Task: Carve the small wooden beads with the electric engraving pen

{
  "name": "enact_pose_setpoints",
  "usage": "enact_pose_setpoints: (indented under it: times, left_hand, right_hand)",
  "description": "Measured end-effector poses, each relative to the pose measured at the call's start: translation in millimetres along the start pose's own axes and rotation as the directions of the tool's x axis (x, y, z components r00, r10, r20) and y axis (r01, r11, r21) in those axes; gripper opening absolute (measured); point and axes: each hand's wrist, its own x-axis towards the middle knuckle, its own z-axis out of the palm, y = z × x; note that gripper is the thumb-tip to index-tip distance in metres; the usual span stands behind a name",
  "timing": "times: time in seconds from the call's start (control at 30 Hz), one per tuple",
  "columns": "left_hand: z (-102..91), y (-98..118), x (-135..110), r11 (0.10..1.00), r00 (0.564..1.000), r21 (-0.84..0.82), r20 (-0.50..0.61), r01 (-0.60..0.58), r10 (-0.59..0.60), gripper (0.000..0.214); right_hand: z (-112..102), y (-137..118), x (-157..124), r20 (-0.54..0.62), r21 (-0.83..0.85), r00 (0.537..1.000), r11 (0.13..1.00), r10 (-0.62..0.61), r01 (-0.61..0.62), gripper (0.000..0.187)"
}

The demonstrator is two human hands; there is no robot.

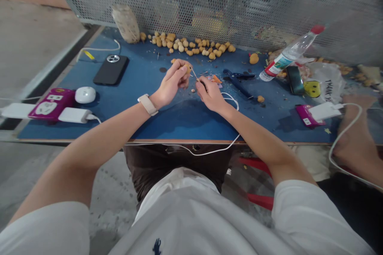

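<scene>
Our left hand (172, 81) holds a tan bead (188, 69) in closed fingertips, steadying it against the thin pin (194, 74) that our right hand (210, 95) pinches (loose beads (185, 46) lie beyond, clear of the work).

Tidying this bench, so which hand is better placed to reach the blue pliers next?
The right hand looks better placed: it is nearer the pliers, though its fingers pinch a thin pin. The left hand is farther away and holds a tan bead.
</scene>
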Motion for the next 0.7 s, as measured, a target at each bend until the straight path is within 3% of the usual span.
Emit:
enact_pose_setpoints:
  times: [0.27, 0.4, 0.53, 0.6, 0.7]
  left_hand:
    - [2.9, -2, -3, 0.998, 1.0, 0.068, -0.017, 0.019, -0.018, 0.035]
    - [1.1, -6, -1, 0.997, 0.997, 0.033, -0.014, -0.071, 0.071, 0.034]
    - [-11.8, -8, 15, 0.989, 0.983, -0.012, -0.116, -0.147, 0.144, 0.031]
    - [-19.5, -8, 23, 0.989, 0.977, -0.031, -0.159, -0.147, 0.14, 0.026]
    - [-26.0, -10, 30, 0.983, 0.969, -0.042, -0.185, -0.176, 0.166, 0.03]
  right_hand:
    - [1, 0, 1, -0.009, 0.033, 1.0, 0.999, 0.006, -0.006, 0.086]
    - [3, 0, 0, -0.11, 0.047, 0.993, 0.998, 0.034, -0.029, 0.088]
    - [-7, 4, 3, -0.194, 0.154, 0.978, 0.987, 0.076, -0.046, 0.085]
    - [-17, 6, 5, -0.186, 0.14, 0.981, 0.99, 0.061, -0.035, 0.085]
    - [-32, 7, 9, -0.086, -0.01, 0.996, 1.0, -0.005, 0.005, 0.086]
